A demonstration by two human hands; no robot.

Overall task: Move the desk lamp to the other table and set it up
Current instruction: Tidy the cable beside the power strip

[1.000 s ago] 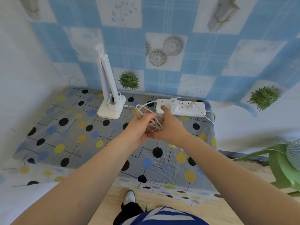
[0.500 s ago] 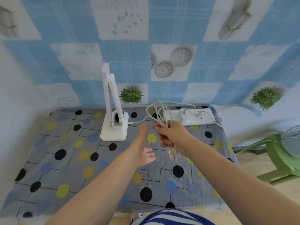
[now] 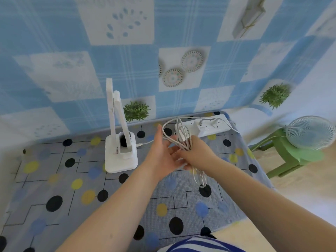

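In the head view, the right hand (image 3: 197,153) gripped the bunched cord (image 3: 183,140). The left hand (image 3: 163,153) was open beside it. The lamp (image 3: 121,142) stood on the table (image 3: 54,188). A tug might tip it. The power strip (image 3: 209,125) sat near the edge; the front had room.

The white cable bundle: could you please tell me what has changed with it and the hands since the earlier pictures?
The right hand lifted the cable bundle off the table and grips it. The left hand let go, then returned open beside it. The desk lamp and power strip stayed put.
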